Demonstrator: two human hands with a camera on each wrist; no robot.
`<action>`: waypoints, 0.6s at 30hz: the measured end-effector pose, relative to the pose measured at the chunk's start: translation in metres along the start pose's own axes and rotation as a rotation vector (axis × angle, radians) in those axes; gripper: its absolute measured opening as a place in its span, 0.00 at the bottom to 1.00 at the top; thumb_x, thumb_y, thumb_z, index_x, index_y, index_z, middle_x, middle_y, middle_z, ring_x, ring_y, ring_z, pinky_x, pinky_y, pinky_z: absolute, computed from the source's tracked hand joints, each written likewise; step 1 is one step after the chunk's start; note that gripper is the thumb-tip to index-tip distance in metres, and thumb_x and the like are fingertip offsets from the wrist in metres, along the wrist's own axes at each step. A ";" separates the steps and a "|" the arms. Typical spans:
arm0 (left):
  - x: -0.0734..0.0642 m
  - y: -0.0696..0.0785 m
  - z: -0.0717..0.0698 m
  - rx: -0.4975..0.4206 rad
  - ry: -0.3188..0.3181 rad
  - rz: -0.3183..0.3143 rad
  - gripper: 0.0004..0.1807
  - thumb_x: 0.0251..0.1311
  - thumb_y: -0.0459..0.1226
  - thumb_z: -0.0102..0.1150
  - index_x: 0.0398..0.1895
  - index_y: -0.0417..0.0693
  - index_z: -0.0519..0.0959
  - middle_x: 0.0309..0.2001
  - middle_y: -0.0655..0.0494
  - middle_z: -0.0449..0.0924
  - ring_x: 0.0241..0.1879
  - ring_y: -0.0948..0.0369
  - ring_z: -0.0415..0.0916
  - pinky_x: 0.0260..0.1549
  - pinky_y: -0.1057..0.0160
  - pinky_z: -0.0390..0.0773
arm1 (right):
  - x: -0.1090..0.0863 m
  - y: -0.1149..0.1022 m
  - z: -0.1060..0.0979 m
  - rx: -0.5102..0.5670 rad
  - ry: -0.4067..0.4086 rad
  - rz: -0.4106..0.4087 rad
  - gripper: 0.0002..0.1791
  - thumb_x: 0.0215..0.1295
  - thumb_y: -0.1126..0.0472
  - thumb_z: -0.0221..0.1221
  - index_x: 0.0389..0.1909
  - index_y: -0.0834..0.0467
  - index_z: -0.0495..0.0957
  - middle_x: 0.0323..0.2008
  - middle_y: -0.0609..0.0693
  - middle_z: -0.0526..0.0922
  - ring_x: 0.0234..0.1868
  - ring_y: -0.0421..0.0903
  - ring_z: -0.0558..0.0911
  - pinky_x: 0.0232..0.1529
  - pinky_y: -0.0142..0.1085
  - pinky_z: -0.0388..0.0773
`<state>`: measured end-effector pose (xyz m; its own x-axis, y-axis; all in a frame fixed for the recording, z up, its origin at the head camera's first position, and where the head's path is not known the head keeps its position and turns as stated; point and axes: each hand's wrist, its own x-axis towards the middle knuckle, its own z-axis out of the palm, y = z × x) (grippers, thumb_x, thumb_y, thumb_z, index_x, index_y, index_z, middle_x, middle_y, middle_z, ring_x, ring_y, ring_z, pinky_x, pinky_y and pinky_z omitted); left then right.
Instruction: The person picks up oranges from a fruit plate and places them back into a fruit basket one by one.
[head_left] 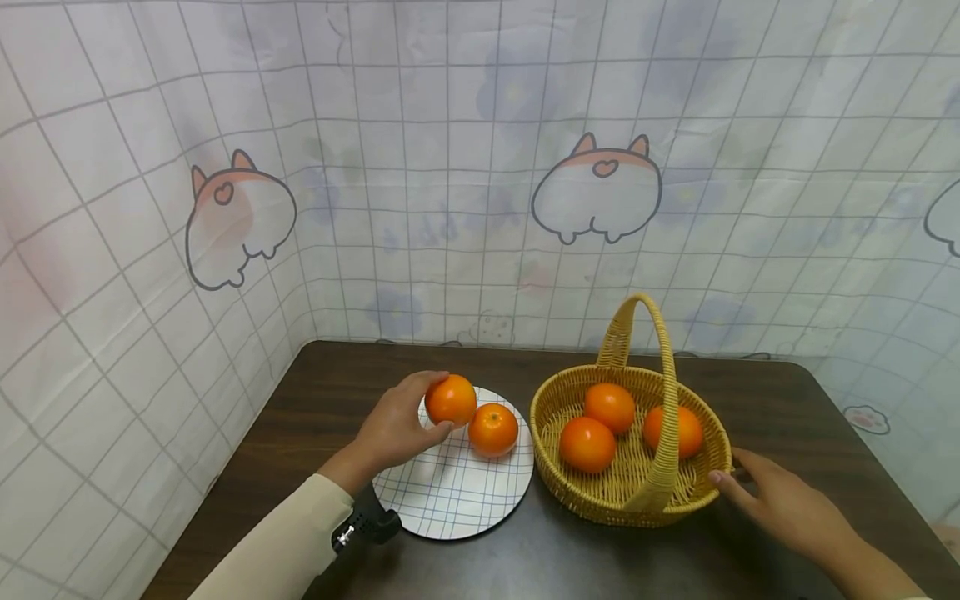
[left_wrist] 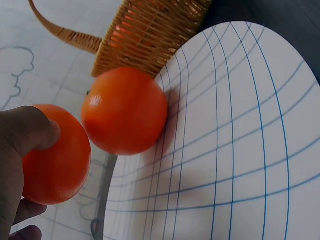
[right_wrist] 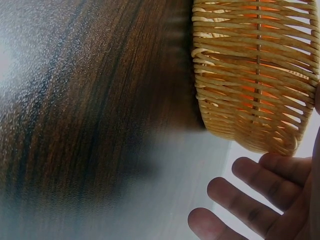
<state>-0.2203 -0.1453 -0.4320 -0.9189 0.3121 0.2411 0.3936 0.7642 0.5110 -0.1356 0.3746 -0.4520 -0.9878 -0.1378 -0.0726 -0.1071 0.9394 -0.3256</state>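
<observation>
My left hand (head_left: 401, 421) grips an orange (head_left: 451, 401) between thumb and fingers, above the far left part of a round white plate (head_left: 442, 492) with blue grid lines. Another orange (head_left: 492, 430) rests on the plate, close beside the held one; the left wrist view shows both, with the fingers (left_wrist: 30, 132) on the held fruit. At the right, a woven basket (head_left: 600, 507) with a tall handle contains three oranges (head_left: 587, 445). My right hand (head_left: 791, 500) touches the basket's right side near the rim, its fingers (right_wrist: 250, 202) extended and spread.
A dark wood-grain table (head_left: 352, 358) lies under everything. White gridded cloth (head_left: 450, 167) with cartoon animals hangs behind and along the sides. The basket handle (head_left: 663, 375) arches above its rim. A black wrist strap (head_left: 367, 527) is on my left wrist.
</observation>
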 end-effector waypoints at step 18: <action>0.000 0.034 -0.001 -0.008 0.007 0.190 0.39 0.55 0.44 0.76 0.70 0.51 0.71 0.69 0.55 0.71 0.60 0.52 0.75 0.59 0.52 0.77 | -0.001 0.000 0.001 0.002 0.008 -0.007 0.43 0.77 0.35 0.49 0.68 0.73 0.67 0.62 0.77 0.72 0.58 0.75 0.75 0.48 0.70 0.74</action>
<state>-0.2071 -0.1196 -0.4142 -0.8278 0.4467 0.3394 0.5603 0.6874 0.4621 -0.1350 0.3744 -0.4525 -0.9878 -0.1423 -0.0630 -0.1142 0.9378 -0.3278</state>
